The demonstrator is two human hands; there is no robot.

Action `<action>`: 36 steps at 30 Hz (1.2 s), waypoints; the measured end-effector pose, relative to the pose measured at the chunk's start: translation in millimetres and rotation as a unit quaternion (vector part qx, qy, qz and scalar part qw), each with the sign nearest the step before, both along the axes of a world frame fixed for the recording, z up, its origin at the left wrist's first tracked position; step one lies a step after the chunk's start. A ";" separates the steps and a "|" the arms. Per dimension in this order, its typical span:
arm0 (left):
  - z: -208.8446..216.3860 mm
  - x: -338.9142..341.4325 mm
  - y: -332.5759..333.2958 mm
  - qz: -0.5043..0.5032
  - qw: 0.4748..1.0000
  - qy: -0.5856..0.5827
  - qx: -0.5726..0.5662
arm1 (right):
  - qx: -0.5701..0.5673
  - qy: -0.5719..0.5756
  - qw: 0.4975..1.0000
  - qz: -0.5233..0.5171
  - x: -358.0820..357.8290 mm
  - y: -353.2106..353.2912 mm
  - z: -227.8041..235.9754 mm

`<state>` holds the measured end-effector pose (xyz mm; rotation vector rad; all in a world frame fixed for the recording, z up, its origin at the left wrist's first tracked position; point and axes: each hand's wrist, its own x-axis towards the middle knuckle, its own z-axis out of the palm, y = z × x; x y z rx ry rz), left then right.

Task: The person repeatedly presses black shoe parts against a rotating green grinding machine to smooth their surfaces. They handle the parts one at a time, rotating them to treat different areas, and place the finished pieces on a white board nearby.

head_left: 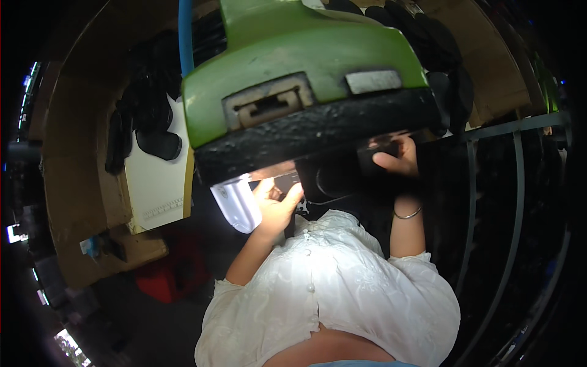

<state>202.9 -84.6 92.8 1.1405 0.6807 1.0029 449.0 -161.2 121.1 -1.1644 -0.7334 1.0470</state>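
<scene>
A bulky green machine head (306,67), black along its lower edge, hangs over my hands and hides part of what they do. My left hand (280,203) is closed on a small dark flat piece (287,181), thumb on the near side, in the bright light of a white lamp (238,205). On the other side, my right hand (400,160) pinches a dark piece (374,158) just under the machine's edge. Shadow covers the space between the hands, so whether both pieces are one thing I cannot tell.
Black rounded sole-like pieces (160,144) lie heaped on a white board (160,189) at the left, with more black pieces (449,92) at the far right. Cardboard walls (67,153) stand around them. A red stool-like object (171,275) is low left; metal bars (516,177) run at right.
</scene>
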 end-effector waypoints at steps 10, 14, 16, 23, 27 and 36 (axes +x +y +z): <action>4.6 -82.1 52.3 0.067 0.991 0.103 0.060 | 0.171 -0.065 0.981 0.062 -86.3 35.7 9.1; -35.8 -116.6 66.5 -0.100 0.961 0.257 0.003 | 0.175 -0.065 0.981 0.048 -94.9 47.5 4.1; -48.9 -103.5 60.3 -0.173 0.901 0.386 0.091 | 0.176 0.010 0.983 0.061 -98.8 50.5 0.5; -44.1 0.9 -3.9 -0.343 0.858 0.340 0.176 | 0.094 -0.306 0.944 0.077 -87.1 40.0 28.0; -11.8 15.9 14.8 -0.249 0.874 0.344 0.237 | -0.014 -0.370 0.927 -0.055 -37.3 22.4 35.2; -92.3 -152.4 180.1 0.264 0.570 0.663 0.407 | 0.005 -0.532 0.687 -0.495 162.9 -22.4 15.0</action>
